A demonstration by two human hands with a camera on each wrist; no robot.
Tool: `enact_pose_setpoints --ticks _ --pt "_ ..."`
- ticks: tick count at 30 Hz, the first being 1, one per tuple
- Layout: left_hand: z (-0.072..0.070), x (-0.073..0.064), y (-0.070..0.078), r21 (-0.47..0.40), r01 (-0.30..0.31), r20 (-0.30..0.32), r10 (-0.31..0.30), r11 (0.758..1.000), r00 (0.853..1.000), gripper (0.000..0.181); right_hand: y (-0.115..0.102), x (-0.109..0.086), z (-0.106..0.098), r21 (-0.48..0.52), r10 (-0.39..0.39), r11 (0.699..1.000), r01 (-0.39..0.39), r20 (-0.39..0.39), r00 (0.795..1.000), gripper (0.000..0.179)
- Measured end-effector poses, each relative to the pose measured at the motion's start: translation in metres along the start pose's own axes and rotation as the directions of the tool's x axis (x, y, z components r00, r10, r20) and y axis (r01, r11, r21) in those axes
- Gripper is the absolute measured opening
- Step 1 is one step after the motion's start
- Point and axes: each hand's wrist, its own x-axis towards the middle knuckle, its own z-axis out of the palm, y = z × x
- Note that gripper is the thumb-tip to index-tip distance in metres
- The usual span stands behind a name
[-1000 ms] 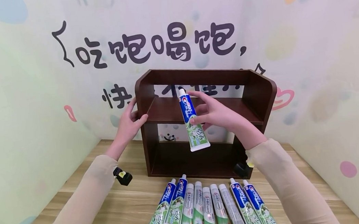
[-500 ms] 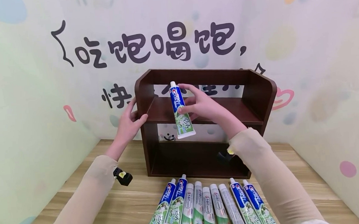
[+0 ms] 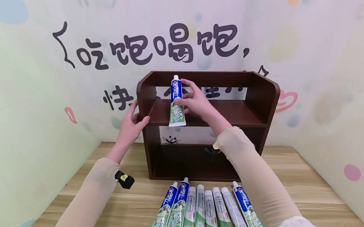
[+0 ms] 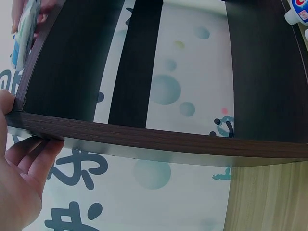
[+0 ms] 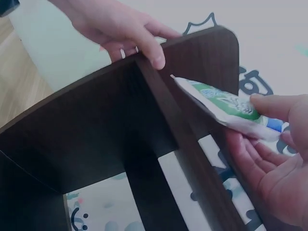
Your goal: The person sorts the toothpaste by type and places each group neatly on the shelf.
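Note:
My right hand [image 3: 197,100] pinches a blue and green toothpaste tube [image 3: 177,108] between thumb and fingers. White cap up, crimped end down, the tube stands almost upright before the left part of the upper shelf board. In the right wrist view its crimped end points toward the left side panel [image 5: 207,62]. My left hand [image 3: 131,125] grips the left edge of the dark brown two-tier rack [image 3: 204,74], thumb at the front where the upper board meets the side. The other fingers [image 4: 41,161] lie against the panel's outer face.
Several toothpaste tubes lie in a row on the wooden table [image 3: 122,211] before the rack: blue and green ones [image 3: 164,211] at both ends, silver and green ones [image 3: 210,209] between. My right sleeve [image 3: 251,165] covers part of the row's right end. A printed wall [image 3: 101,28] stands behind.
My right hand has carried the toothpaste tube left and upward toward the upper board's left part, turning it more upright. The left hand stays on the rack.

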Motion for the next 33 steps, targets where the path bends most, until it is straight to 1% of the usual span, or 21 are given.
enact_pose_setpoints --ticks 3,6,10,13,17,20,23,29,33 --pt "0.001 0.0 0.0 -0.006 0.004 0.001 -0.004 1.0 1.0 0.073 0.004 0.006 0.004 0.028 -0.028 0.999 0.029 -0.011 1.0 0.077" --pt "0.001 0.0 0.0 -0.002 -0.005 -0.001 0.005 1.0 1.0 0.072 0.006 0.012 0.009 0.048 -0.049 0.998 0.05 -0.019 0.999 0.074" --pt "0.0 -0.001 0.0 0.009 -0.021 -0.007 0.021 1.0 1.0 0.072 0.007 0.019 0.017 0.077 -0.058 0.995 0.06 -0.035 0.998 0.068" --pt "-0.001 -0.001 -0.001 0.016 -0.023 -0.01 0.023 1.0 1.0 0.072 0.008 0.025 0.022 0.096 -0.045 0.994 0.049 -0.05 0.998 0.066" --pt "0.0 -0.002 -0.001 0.018 -0.02 -0.01 0.02 1.0 1.0 0.072 0.011 0.033 0.028 0.125 0.003 0.992 0.007 -0.08 0.997 0.064" --pt "0.001 -0.002 -0.001 0.014 -0.021 -0.012 0.021 1.0 1.0 0.071 0.013 0.036 0.033 0.142 0.025 0.99 -0.012 -0.091 0.996 0.063" --pt "0.001 -0.003 -0.001 0.012 -0.026 -0.014 0.026 1.0 1.0 0.071 0.014 0.039 0.038 0.157 0.025 0.988 -0.013 -0.077 0.997 0.068" --pt "0.002 -0.002 -0.001 0.007 -0.023 -0.021 0.023 1.0 1.0 0.071 0.018 0.041 0.042 0.23 0.02 0.973 -0.013 -0.026 0.999 0.088" --pt "0.002 -0.002 -0.002 0.005 -0.021 -0.022 0.021 1.0 1.0 0.071 0.02 0.039 0.04 0.197 0.007 0.98 -0.007 -0.002 1.0 0.091"
